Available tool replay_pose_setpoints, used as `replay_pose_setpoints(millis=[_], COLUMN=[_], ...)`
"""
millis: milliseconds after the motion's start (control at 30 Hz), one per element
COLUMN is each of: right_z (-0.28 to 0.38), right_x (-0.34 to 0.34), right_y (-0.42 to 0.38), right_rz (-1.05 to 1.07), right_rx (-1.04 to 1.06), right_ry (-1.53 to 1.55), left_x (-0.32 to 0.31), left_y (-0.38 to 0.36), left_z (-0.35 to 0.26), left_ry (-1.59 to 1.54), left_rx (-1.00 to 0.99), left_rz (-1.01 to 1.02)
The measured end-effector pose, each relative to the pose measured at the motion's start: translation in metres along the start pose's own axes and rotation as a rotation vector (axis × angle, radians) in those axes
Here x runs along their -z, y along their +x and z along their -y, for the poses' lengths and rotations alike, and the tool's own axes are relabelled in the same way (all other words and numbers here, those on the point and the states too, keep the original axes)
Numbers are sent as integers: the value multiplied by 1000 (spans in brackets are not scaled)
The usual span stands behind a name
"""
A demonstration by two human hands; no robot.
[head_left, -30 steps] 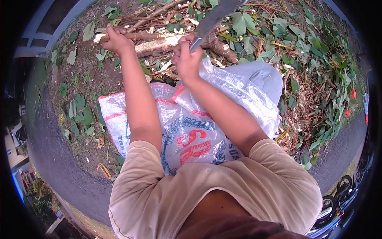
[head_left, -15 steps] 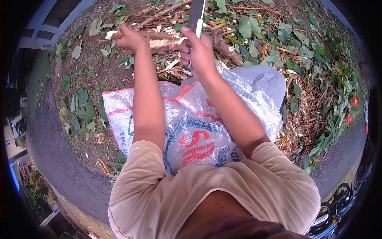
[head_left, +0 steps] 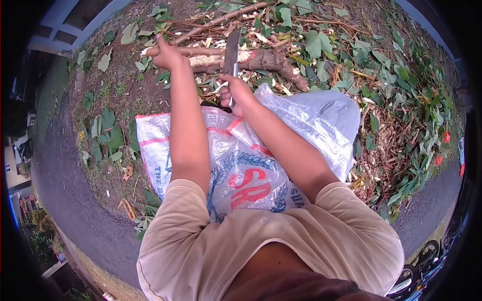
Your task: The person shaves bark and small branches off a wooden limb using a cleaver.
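Note:
My left hand (head_left: 169,56) is closed around a cut branch (head_left: 205,51), close to its pale left end. The branch lies along the top of a thick log (head_left: 268,61), which has chopped, pale wood on its upper side. In my right hand (head_left: 237,93) is a machete (head_left: 231,52), gripped by its handle with the dark blade pointing away from me. The blade crosses the log and overlaps the branch's right end in this view. A white woven sack (head_left: 246,160) with red and blue print covers my lap.
Pale wood chips and thin sticks litter the soil around the log. A longer branch (head_left: 221,21) lies beyond it. Green leaves (head_left: 317,44) and a heap of leafy cuttings (head_left: 416,135) spread to the right. Paved road (head_left: 70,185) runs at left, with parked motorcycles (head_left: 427,251) at lower right.
My right hand has come down and toward me, bringing the machete blade from above down across the log. My left hand still grips the branch, shifted slightly.

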State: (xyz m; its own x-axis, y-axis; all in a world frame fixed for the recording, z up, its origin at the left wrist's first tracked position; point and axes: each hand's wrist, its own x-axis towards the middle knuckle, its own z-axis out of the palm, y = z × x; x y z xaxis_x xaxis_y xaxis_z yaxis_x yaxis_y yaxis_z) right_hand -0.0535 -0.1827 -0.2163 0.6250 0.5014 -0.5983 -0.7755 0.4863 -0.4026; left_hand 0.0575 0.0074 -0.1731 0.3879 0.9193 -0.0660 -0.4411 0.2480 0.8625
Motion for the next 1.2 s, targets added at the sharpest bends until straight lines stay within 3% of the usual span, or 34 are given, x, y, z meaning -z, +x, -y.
replay_pose_setpoints(millis=[67,167,200,267,300,333,367,433,500,567,600,733,867,933,1033,1100,1133,1200], right_z=[19,51,59,76,87,92,89,84,46,-5,-2,-11,25,51,80,90,86,58], right_x=[3,1,0,-19,-32,-40,-41,-48,-34,13,4,-3,-4,-17,-40,-38,-36,-25], right_y=[-4,-25,-36,-68,-87,-97,-93,-84,-38,21,6,2,-16,-46,-82,-82,-73,-40], right_rz=[2,-6,32,73,83,97,98,8,-74,-225,-154,-68,9,101,14,24,23,-124], right_rx=[11,6,124,354,481,607,596,1094,1105,728,122,62,19,185,543,817,815,1076], right_ry=[12,135,118,68,24,-19,-21,-105,-48,-475,-314,-150,-38,-54,-135,-120,-123,-1], left_x=[-4,-10,-9,-4,-8,-5,-5,-11,-13,-19,-20,-11,-13,-16,-17,-20,-19,-21], left_y=[4,7,6,9,2,-2,-3,-1,-3,-9,-12,-11,-9,-26,-30,-33,-33,-35], left_z=[0,-1,1,15,22,22,19,19,19,15,13,6,1,-8,9,8,9,9], left_ry=[13,-64,-64,-122,-236,-225,-240,-269,-251,-257,-261,-236,-269,-319,-251,-258,-258,-282], left_rx=[60,113,117,-113,-203,-202,-167,-148,-165,-192,-190,-129,-142,-89,-159,-169,-168,-202], left_rz=[29,239,233,389,314,298,313,323,344,367,387,274,237,251,274,281,278,313])
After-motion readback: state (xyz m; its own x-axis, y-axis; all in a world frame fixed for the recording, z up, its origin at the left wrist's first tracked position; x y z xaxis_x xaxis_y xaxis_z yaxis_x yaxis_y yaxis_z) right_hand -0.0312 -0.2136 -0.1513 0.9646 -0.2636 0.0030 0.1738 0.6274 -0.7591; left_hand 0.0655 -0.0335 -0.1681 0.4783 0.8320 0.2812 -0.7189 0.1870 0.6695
